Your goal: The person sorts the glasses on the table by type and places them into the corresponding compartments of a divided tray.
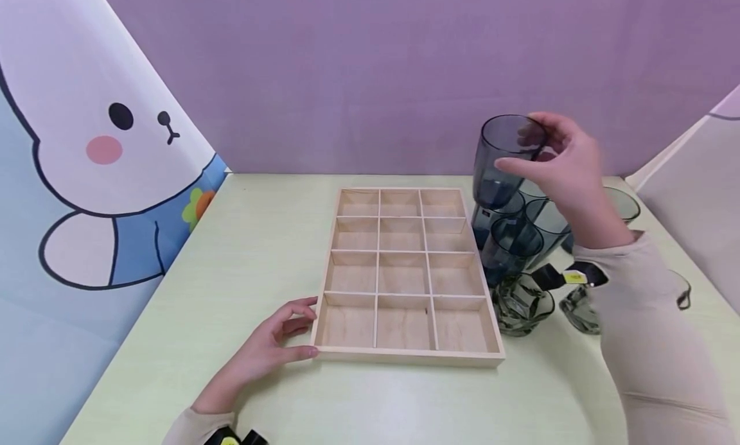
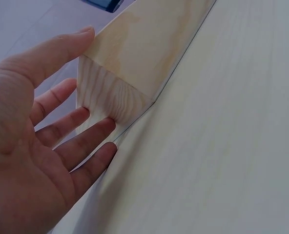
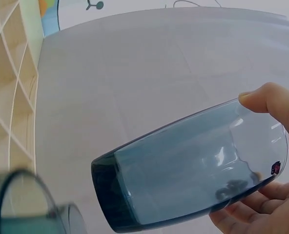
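A tall blue-tinted drinking glass [image 1: 497, 169] is held near its rim by my right hand [image 1: 569, 162], above the other glasses at the back right. In the right wrist view the thumb and fingers grip the upper part of this glass [image 3: 183, 170], and its thick dark base points away from the hand. My left hand [image 1: 268, 342] touches the front left corner of a wooden divided box [image 1: 405, 355]. Seen from the left wrist, straight, spread fingers rest against the side of the box [image 2: 130, 53]. The box's compartments hold nothing.
Several blue glasses [image 1: 514, 246] crowd against the box's right side. Nearer the front stand a grey faceted glass [image 1: 523, 307] and another clear grey glass [image 1: 581, 310], partly behind the right arm. A purple backdrop [image 1: 358, 79] rises at the table's far edge.
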{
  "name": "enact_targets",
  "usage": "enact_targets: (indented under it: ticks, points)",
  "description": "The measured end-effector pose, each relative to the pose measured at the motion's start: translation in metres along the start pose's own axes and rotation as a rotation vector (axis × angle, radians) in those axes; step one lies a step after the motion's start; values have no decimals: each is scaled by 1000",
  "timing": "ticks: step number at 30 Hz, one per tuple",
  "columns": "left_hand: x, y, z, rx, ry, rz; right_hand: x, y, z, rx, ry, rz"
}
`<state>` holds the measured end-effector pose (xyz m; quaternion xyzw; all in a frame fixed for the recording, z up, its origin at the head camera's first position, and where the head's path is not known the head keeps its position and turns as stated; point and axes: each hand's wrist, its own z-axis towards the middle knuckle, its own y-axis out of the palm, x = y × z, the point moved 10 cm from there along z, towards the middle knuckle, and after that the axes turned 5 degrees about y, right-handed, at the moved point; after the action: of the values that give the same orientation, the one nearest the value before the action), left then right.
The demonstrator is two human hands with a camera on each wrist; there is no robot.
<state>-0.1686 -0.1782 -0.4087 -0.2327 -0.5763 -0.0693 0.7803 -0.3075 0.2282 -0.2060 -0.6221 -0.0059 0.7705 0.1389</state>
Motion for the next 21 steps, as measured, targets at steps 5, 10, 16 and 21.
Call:
enact_targets:
  ticks: [5,10,16,21]
  points:
    - [-1,1,-1,4,-4,2,-3,22,5,-34,-12,-8]
    - [-3,1,1,-4,-10,-3,-6,45,9,-76,1,-55]
    - [-3,0,0,-11,3,12,-4,72,12,-127,36,-112]
    - [-2,-1,-2,-10,7,17,-2,94,15,-158,34,-127]
